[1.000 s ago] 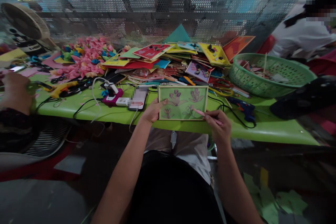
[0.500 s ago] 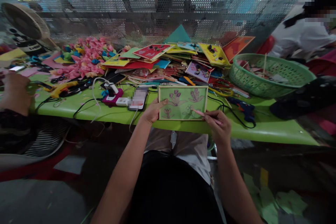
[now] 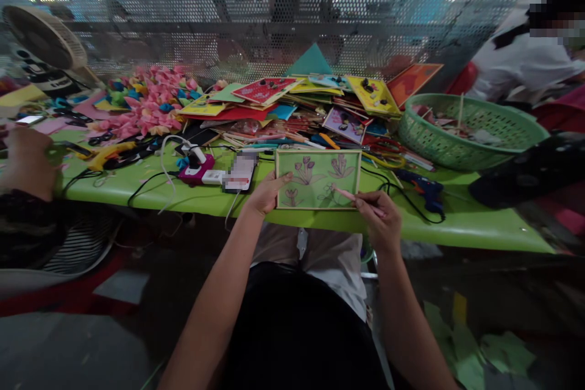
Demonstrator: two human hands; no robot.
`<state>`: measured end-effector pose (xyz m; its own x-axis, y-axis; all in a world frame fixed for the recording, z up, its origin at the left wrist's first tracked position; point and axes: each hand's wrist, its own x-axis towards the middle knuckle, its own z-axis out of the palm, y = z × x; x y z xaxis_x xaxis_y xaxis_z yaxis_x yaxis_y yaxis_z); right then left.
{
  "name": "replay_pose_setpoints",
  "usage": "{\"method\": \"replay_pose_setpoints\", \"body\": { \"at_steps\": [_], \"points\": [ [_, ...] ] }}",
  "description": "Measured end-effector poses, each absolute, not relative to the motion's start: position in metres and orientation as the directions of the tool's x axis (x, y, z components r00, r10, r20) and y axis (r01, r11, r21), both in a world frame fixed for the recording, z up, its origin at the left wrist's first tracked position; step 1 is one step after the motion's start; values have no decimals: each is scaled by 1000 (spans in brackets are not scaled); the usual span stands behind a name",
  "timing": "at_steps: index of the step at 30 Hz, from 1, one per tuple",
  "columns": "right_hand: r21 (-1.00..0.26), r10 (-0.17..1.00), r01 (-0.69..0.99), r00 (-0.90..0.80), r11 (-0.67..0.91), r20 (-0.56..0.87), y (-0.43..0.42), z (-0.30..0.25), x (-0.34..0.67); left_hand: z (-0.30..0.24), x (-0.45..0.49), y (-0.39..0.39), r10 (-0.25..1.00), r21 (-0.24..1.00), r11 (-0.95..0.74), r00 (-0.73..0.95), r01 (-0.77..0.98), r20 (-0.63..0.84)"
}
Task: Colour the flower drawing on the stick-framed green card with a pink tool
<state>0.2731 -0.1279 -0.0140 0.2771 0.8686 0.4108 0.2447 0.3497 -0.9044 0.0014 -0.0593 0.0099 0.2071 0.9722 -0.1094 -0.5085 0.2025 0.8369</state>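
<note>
A green card [image 3: 320, 173] with purple flower outlines lies tilted at the near edge of the green table [image 3: 457, 222]. My left hand [image 3: 267, 194] grips the card's left edge, thumb on top. My right hand [image 3: 379, 219] is closed on a pink pen [image 3: 351, 197] whose tip rests on the card's lower right part.
Behind the card lie a heap of coloured cards [image 3: 311, 100], paper flowers [image 3: 146, 103], a phone [image 3: 240, 173], cables and a blue glue gun [image 3: 423, 186]. A green basket [image 3: 470, 128] stands at right. Another person's hand [image 3: 25, 158] is at left; a person in white [image 3: 525, 55] sits at right.
The pen tip has shifted slightly left on the card. Little else has moved.
</note>
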Motion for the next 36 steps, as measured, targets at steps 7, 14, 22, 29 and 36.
{"method": "replay_pose_setpoints", "body": {
  "at_steps": [7,14,22,29,36],
  "points": [
    [-907,880,226,246,356,407,-127,-16,274,10,1,-59,968,836,213,224,-506,-111],
    [-902,874,232,248,365,417,-128,-17,275,11,1,-59,966,841,216,233,-496,-111],
    [-901,880,242,230,361,415,-127,-17,274,13,2,-61,969,845,215,218,-489,-121],
    [-896,884,248,203,369,420,-129,-12,271,15,3,-61,969,845,215,216,-489,-122],
    [-908,884,216,232,360,406,-125,-18,275,12,2,-60,970,840,213,207,-499,-123]
  ]
}}
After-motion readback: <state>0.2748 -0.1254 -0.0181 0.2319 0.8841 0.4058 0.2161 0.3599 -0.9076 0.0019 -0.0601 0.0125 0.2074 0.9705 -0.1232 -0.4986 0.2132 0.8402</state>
